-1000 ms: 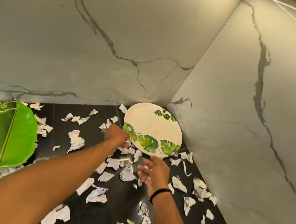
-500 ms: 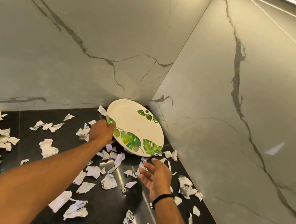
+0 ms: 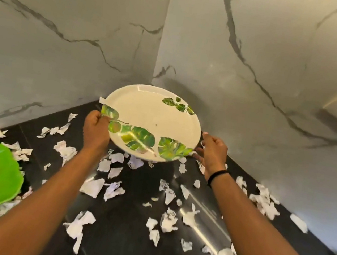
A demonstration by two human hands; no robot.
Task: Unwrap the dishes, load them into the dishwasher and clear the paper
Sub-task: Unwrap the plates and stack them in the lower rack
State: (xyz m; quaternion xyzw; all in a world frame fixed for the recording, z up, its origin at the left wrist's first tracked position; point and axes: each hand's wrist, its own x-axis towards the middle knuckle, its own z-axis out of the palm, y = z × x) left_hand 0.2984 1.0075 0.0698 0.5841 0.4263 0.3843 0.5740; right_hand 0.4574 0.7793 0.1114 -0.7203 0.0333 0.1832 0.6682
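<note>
Both hands are engaged: the left hand [image 3: 96, 130] is clamped on the white leaf-print plate [image 3: 151, 122], the right hand [image 3: 212, 151] cupped against its right rim. Lifted in the far corner above paper scraps [image 3: 91, 188], it is apparently being carried off; a dishwasher must be found.

marble walls [image 3: 258, 86] tight behind plate [image 3: 151, 116]; paper scraps [image 3: 168, 217] across counter [image 3: 123, 241]
</note>
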